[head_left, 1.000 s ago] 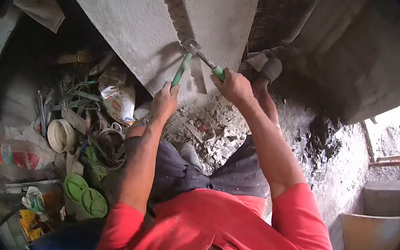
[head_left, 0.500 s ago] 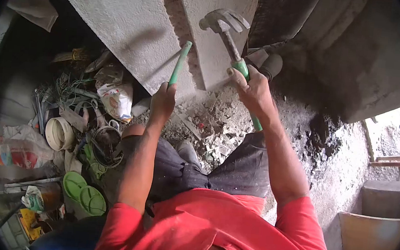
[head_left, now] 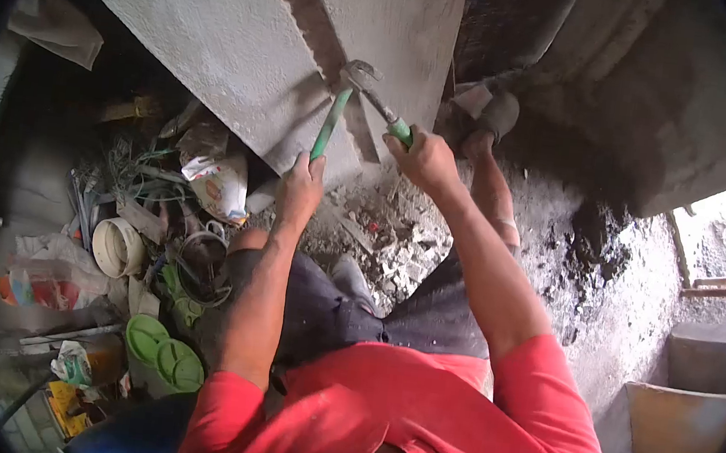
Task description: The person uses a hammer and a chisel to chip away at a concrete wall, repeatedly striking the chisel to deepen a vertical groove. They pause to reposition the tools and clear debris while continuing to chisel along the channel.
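Left hand (head_left: pixel 300 189) wrapped round slim green rod-like chisel (head_left: pixel 330 126); right hand (head_left: pixel 430 161) gripping green-handled metal claw hammer (head_left: pixel 399 131).
Hammerhead by chisel's end, near groove (head_left: pixel 311 9) in rough grey wall (head_left: pixel 198 23); off-centre blow could glance onto left knuckles.

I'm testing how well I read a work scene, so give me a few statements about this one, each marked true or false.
1. The right hand holds a hammer. True.
2. The left hand holds a red rod. False: the rod is green.
3. The hammer's head is right by the far end of the rod. True.
4. The two green lids are on the person's right. False: they are on the left.
5. Rubble lies on the ground in front of the person. True.
6. The shirt is blue. False: it is red.
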`<state>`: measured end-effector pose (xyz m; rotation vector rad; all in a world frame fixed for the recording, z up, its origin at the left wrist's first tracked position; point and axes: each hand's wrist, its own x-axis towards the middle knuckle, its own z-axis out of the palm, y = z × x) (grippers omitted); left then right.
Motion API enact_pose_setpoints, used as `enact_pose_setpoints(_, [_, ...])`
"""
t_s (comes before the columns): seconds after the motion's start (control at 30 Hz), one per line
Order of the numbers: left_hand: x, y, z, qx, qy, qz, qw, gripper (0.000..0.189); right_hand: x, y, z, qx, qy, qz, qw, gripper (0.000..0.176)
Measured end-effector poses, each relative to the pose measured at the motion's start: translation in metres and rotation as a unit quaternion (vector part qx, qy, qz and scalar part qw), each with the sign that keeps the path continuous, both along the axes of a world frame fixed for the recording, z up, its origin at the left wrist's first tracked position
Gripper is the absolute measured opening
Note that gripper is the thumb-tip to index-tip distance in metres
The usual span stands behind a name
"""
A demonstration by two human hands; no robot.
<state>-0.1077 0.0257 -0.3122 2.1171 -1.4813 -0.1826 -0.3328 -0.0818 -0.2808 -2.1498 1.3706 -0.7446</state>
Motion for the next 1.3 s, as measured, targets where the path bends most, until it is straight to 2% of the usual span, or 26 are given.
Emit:
enact_pose_setpoints(0.03, [0.001,-0.002,-0.004,0.001,0.005,0.009,1.0,0.036,0.0,0.0,0.012,-0.005,0.001,0.003,1.0,0.045])
enact_pose_setpoints(0.1, [0.001,0.001,-0.003,-0.009,0.033,-0.012,0.999,0.036,-0.006,0.017,0.046,0.009,-0.078,0.038,0.996,0.044])
enact_pose_setpoints(0.17, [-0.003,0.0,-0.001,-0.007,0.045,0.018,0.999,0.036,-0.008,0.023,0.07,-0.016,-0.113,0.045,0.992,0.041])
enact_pose_setpoints(0.23, [-0.002,0.0,-0.004,-0.01,0.059,-0.001,0.998,0.038,-0.011,0.04,0.105,-0.042,-0.195,0.064,0.978,0.038])
enact_pose_setpoints(0.27, [-0.003,0.0,-0.003,-0.005,0.065,0.004,0.998,0.038,-0.008,0.044,0.102,-0.113,-0.25,0.076,0.959,0.038])
enact_pose_setpoints(0.3, [-0.002,0.0,-0.003,0.0,0.072,0.011,0.997,0.039,-0.005,0.044,0.088,-0.136,-0.243,0.073,0.958,0.04])
enact_pose_setpoints(0.37, [0.0,0.002,-0.003,-0.002,0.073,0.004,0.997,0.039,0.0,0.022,0.018,-0.166,-0.189,0.081,0.964,0.046])
enact_pose_setpoints(0.4, [-0.001,0.004,-0.003,-0.005,0.073,-0.007,0.997,0.039,0.0,0.01,0.002,-0.164,-0.19,0.08,0.965,0.046])
enact_pose_setpoints(0.43, [-0.001,0.002,-0.001,-0.013,0.072,-0.018,0.997,0.039,0.001,-0.007,-0.008,-0.032,-0.041,0.059,0.997,0.046])
enact_pose_setpoints(0.47, [0.015,-0.002,-0.028,0.095,0.014,-0.021,0.995,0.039,0.0,-0.013,-0.02,0.105,0.106,0.034,0.988,0.046])
enact_pose_setpoints(0.57, [0.028,0.018,-0.075,0.125,0.009,-0.01,0.992,0.038,-0.011,0.009,-0.072,0.068,0.119,0.032,0.99,0.053])
enact_pose_setpoints(0.7, [0.022,0.056,-0.1,0.123,0.104,0.005,0.987,0.037,-0.026,0.055,-0.074,0.137,0.088,0.016,0.987,0.054])
enact_pose_setpoints(0.77, [0.014,0.051,-0.079,0.105,0.105,0.033,0.988,0.039,-0.034,0.052,-0.072,0.106,-0.058,0.02,0.992,0.053])
enact_pose_setpoints(0.8, [0.009,0.049,-0.07,0.073,0.1,0.031,0.992,0.038,-0.041,0.05,-0.065,0.186,-0.048,0.0,0.981,0.053])
enact_pose_setpoints(0.83, [0.004,0.047,-0.057,0.075,0.102,0.03,0.992,0.038,-0.044,0.053,-0.045,0.188,-0.046,-0.001,0.981,0.053])
enact_pose_setpoints(0.9, [-0.001,0.041,-0.031,0.015,0.069,-0.002,0.997,0.036,-0.047,0.057,-0.014,0.275,-0.118,-0.042,0.953,0.055])
enact_pose_setpoints(0.97, [-0.001,0.035,-0.012,-0.012,0.096,-0.001,0.995,0.034,-0.051,0.05,-0.031,0.183,-0.178,-0.019,0.967,0.056])
enact_pose_setpoints(1.03, [-0.002,0.029,0.023,0.004,0.087,0.01,0.996,0.035,-0.058,0.046,-0.025,0.25,-0.179,-0.024,0.951,0.054])
enact_pose_setpoints(1.13, [0.017,0.015,0.049,0.055,0.034,-0.008,0.998,0.035,-0.064,0.052,-0.01,0.245,-0.177,-0.028,0.953,0.054])
enact_pose_setpoints(1.23, [0.029,0.007,0.059,0.023,0.013,-0.043,0.999,0.035,-0.066,0.061,0.005,0.287,-0.21,-0.018,0.935,0.053])
enact_pose_setpoints(1.3, [0.034,0.004,0.058,-0.002,-0.033,-0.065,0.997,0.033,-0.066,0.061,0.011,0.261,-0.217,-0.016,0.94,0.051])
